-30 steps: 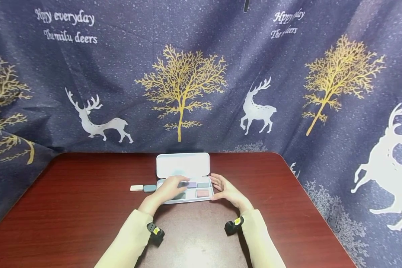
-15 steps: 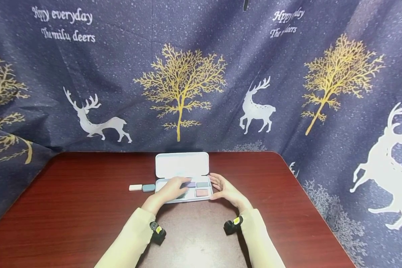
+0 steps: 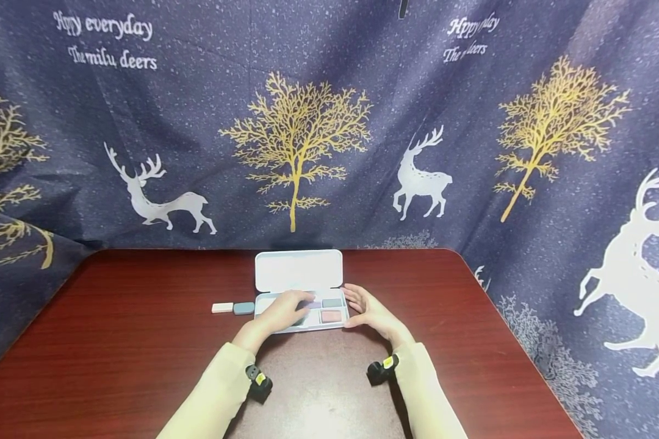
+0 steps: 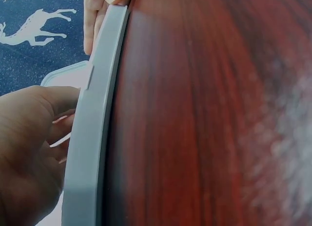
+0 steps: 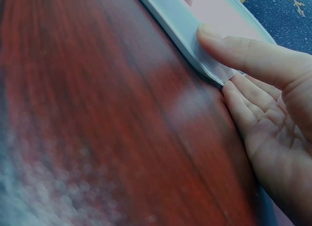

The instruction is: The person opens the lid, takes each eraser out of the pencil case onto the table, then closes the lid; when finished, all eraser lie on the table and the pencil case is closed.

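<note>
A pale hinged case (image 3: 314,327) lies on the table with its lid (image 3: 299,271) raised. My left hand (image 3: 279,312) reaches over its left half, fingers bent down among the compartments. A purple block (image 3: 316,304) shows partly beside those fingertips; whether they pinch it is hidden. To its right sit a grey-teal block (image 3: 332,302) and a pink block (image 3: 331,316). With my right hand (image 3: 374,314) I grip the case's right end. In the right wrist view the thumb (image 5: 219,41) lies on its rim, while the other fingers (image 5: 243,97) meet the corner.
Left of the case, a white block (image 3: 222,307) and a teal block (image 3: 244,308) lie end to end on the reddish-brown table (image 3: 143,353). Behind the table's far edge hangs a dark blue curtain (image 3: 329,201) printed with deer and trees.
My left hand has shifted slightly right inside the case, and its fingers now cover more of the purple block. The right hand stays at the case's right end.
</note>
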`<state>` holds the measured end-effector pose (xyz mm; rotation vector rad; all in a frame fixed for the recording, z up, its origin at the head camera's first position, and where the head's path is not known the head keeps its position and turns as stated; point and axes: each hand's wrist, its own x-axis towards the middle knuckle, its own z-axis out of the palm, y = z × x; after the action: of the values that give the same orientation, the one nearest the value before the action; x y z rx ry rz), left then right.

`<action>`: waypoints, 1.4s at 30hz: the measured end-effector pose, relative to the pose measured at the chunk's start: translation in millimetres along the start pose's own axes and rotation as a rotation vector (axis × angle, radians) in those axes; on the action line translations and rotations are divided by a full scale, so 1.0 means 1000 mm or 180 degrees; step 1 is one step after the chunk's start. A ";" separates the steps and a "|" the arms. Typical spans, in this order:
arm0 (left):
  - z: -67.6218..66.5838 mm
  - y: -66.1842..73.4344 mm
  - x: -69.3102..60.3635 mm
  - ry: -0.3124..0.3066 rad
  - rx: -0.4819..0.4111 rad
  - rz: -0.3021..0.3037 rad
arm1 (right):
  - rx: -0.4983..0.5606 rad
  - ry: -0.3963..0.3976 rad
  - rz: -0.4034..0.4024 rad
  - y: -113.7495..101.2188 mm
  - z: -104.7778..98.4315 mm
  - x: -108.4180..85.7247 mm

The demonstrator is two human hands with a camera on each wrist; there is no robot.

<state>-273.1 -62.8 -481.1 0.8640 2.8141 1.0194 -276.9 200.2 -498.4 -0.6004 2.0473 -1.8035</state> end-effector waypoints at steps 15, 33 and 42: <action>-0.003 0.007 -0.001 -0.0087 0.0236 -0.0272 | 0.0017 -0.0003 0.0006 0.000 0.000 0.000; -0.004 0.003 -0.001 0.0022 0.0004 -0.0152 | 0.0025 -0.0011 -0.0004 -0.001 0.000 0.000; -0.005 0.002 0.001 0.0028 -0.0039 -0.0069 | 0.0012 -0.0014 0.0004 -0.002 0.000 0.000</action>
<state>-274.4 -63.7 -476.0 0.8282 2.8147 1.0391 -276.8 199.8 -496.5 -0.6013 2.0406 -1.8034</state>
